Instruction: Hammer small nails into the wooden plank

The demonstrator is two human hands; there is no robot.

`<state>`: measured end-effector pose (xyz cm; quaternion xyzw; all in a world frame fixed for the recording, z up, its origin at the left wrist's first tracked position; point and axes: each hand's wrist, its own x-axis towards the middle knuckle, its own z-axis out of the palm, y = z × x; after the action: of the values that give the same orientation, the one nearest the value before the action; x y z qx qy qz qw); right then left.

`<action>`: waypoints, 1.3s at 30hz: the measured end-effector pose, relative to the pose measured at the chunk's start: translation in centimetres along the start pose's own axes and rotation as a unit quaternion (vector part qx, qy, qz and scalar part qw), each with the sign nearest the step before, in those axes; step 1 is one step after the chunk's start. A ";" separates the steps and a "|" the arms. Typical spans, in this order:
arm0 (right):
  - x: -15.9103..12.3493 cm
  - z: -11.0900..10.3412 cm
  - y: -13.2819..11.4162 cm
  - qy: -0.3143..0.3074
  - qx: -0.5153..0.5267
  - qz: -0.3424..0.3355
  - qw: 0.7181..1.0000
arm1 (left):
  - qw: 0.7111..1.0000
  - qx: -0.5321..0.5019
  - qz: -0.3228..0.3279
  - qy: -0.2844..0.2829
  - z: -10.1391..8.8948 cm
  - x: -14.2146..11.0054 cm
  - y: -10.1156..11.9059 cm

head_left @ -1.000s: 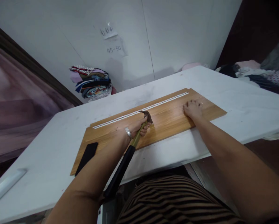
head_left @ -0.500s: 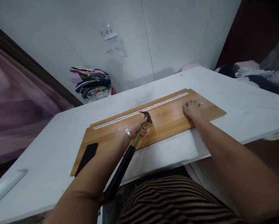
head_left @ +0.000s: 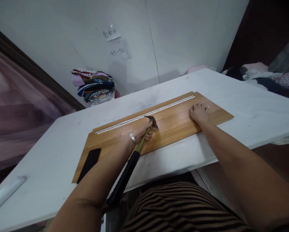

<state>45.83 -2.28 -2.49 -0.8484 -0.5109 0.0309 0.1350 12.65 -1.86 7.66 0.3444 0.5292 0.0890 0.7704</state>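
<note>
My left hand [head_left: 144,130] is wrapped round the wooden shaft of a claw hammer [head_left: 139,144], close below its dark, rusty-looking head. The hammer's black grip [head_left: 125,177] points back toward my body, and its head is just at the surface of a wood-grain board [head_left: 173,117]. On the right part of that board rests my right hand [head_left: 199,113], palm down, fingers bent and slightly apart, with no object visible in it. What lies under its palm is hidden. A long pale, patterned double strip [head_left: 144,115] runs along the board's far side.
A black flat piece [head_left: 89,163] lies on the board's left end, partly behind my left forearm. The white table [head_left: 47,151] carries a clear roll [head_left: 6,195] at its left edge. Folded clothes [head_left: 96,85] are stacked by the wall; more fabric [head_left: 265,75] lies at the right.
</note>
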 end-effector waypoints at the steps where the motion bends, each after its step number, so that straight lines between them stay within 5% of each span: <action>1: 0.0 0.0 0.0 -0.001 0.000 0.000 1.000 | 1.000 0.003 -0.001 0.003 0.1 0.0 0.0; 39: -0.1 0.0 0.0 0.005 -0.005 -0.002 1.000 | 1.000 -0.003 0.003 -0.003 -0.3 0.4 0.1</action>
<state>45.80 -2.36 -2.49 -0.8480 -0.5123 0.0237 0.1336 12.54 -1.49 7.34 0.3442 0.5255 0.0920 0.7726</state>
